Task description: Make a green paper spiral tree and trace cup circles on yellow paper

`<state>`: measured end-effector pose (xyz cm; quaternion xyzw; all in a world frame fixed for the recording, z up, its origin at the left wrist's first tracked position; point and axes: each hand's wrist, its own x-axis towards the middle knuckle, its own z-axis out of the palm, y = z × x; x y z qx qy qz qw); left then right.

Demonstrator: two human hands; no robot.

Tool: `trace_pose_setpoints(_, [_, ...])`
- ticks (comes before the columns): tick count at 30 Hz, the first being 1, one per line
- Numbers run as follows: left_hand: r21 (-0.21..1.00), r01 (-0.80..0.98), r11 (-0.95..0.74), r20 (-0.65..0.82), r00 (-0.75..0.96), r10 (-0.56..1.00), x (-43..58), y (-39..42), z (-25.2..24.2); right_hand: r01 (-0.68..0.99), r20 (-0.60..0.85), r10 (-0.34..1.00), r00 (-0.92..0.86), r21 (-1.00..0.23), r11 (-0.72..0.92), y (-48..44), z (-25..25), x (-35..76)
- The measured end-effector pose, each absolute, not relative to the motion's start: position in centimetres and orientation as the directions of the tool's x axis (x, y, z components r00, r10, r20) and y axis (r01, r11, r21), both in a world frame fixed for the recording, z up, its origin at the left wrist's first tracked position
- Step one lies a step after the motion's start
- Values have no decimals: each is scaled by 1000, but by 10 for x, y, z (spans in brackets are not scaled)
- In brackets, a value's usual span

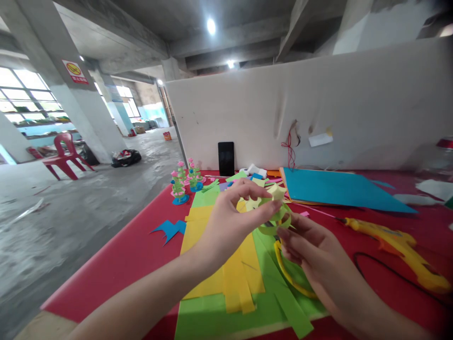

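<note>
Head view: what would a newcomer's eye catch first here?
In the centre, the left hand pinches a small yellow and green paper piece, and the right hand touches it from below. Under them, yellow and green paper strips lie on the red table; a yellow glue gun lies at the right.

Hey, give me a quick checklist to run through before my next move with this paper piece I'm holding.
1. Grip of the left hand on the yellow paper piece: ok, pinched between thumb and fingers.
2. Grip of the right hand on the green loop: cannot tell; the fingertips meet it, but the hold is hidden.
3. Yellow piece and green loop already joined: cannot tell.
4. The glue gun in sight: ok, lying on the red table right of the hands.
5. Glue gun hot: cannot tell.
6. Spare yellow strips close by: ok, on the green sheet below the hands.
</note>
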<state>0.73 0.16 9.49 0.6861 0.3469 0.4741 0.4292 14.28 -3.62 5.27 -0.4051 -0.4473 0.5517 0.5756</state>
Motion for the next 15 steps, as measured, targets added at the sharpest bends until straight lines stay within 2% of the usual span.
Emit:
trace_pose_setpoints(5, [917, 63, -394, 358, 305, 882, 8, 2, 95, -257, 54, 999, -2, -965, 52, -37, 52, 142])
trace_pose_setpoints(15, [903, 77, -423, 385, 291, 876, 6, 6, 95, -343, -19, 1000, -14, -939, -23, -37, 54, 139])
